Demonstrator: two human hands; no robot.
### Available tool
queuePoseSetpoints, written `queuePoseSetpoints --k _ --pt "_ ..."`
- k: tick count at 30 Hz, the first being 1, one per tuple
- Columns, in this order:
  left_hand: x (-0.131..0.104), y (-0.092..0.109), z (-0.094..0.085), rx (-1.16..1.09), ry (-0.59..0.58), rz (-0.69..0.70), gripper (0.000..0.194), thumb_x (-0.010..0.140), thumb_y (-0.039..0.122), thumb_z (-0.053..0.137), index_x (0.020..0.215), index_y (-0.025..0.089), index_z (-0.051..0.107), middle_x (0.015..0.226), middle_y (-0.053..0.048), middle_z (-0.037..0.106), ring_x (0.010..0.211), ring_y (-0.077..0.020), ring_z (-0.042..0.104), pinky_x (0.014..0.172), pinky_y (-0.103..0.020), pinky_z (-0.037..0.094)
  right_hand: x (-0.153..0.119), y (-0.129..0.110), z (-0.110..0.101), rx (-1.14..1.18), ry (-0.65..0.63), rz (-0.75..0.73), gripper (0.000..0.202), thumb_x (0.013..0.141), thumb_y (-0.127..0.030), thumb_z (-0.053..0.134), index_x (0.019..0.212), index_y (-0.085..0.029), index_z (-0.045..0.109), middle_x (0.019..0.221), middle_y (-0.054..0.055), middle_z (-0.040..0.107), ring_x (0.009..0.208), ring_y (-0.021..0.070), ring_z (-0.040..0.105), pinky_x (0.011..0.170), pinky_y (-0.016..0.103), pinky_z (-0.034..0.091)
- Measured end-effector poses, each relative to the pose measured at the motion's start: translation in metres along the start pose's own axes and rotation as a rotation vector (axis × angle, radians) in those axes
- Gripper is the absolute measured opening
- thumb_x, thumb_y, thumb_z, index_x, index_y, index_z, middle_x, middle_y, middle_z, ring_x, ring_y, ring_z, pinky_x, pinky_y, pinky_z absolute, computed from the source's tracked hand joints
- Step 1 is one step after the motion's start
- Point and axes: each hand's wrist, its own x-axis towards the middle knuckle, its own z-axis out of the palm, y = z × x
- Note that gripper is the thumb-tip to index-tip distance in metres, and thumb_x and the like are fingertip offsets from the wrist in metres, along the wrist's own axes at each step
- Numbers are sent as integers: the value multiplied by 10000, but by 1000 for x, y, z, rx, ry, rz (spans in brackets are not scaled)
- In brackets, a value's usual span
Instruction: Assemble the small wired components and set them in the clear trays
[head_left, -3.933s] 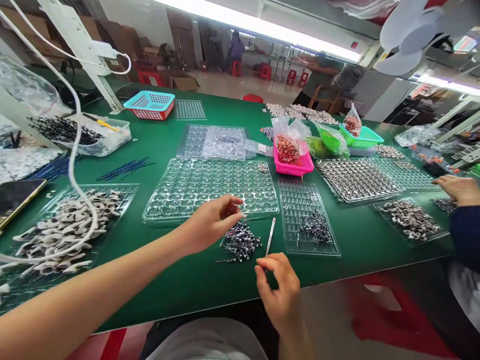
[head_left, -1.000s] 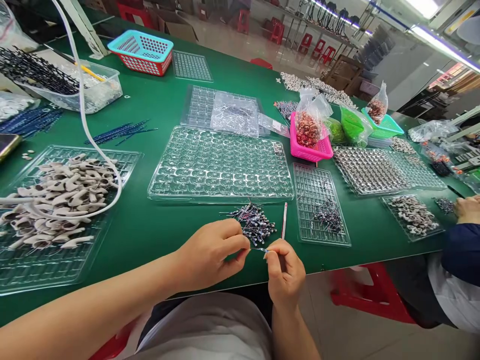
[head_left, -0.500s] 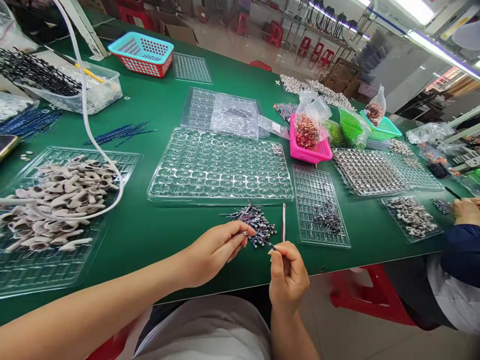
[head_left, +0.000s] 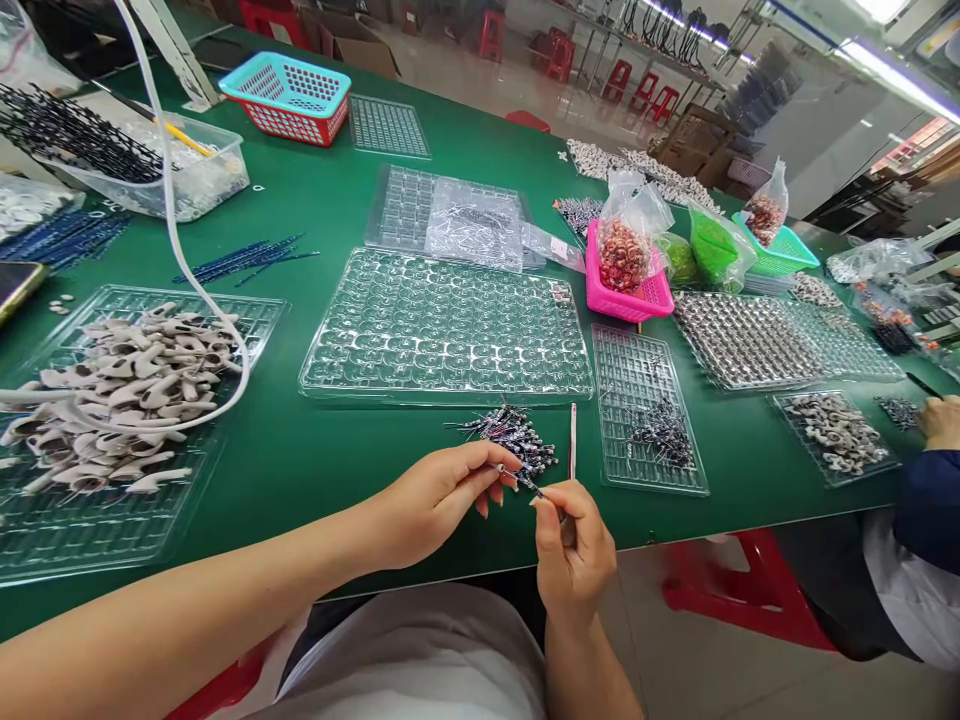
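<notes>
My left hand (head_left: pixel 450 495) pinches a small pale-tipped piece (head_left: pixel 501 468) between thumb and forefinger. The fingers of my right hand (head_left: pixel 574 540) are closed on a thin dark wired part (head_left: pixel 531 487), whose free end points toward my left fingertips. Just behind both hands lies a pile of small dark parts with wires (head_left: pixel 517 435) on the green table. A thin white and red strip (head_left: pixel 573 442) lies to the right of the pile. Beyond the pile is a large clear tray (head_left: pixel 450 330) of rounded pockets, with a few small parts in its far right corner.
Grey curved pieces (head_left: pixel 142 385) are heaped on a tray at the left, crossed by a white cable (head_left: pixel 171 200). A pink basket (head_left: pixel 628 298) stands behind a tray of dark parts (head_left: pixel 651 410). Another person's hand (head_left: pixel 941 420) is at the far right.
My left hand has moved slightly right, bringing its fingertips closer to the part in my right hand. The view has shifted a little.
</notes>
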Motion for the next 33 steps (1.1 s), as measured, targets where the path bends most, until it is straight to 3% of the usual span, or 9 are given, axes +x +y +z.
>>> queuePoseSetpoints --k 16,33 --pt "-2 1 -1 53 -34 17 291 997 262 362 1122 171 608 1007 -58 671 804 -153 608 794 -310 540 2 -2 0 12 -18 101 77 939 -196 557 928 -213 631 790 4 630 651 124 590 538 237 443" --pt "-1 1 -2 36 -25 -7 267 992 270 391 1124 170 599 997 -47 672 780 -145 610 764 -300 541 2 -2 1 36 -31 2 147 909 -102 590 983 -224 625 831 6 638 724 122 594 566 233 449"
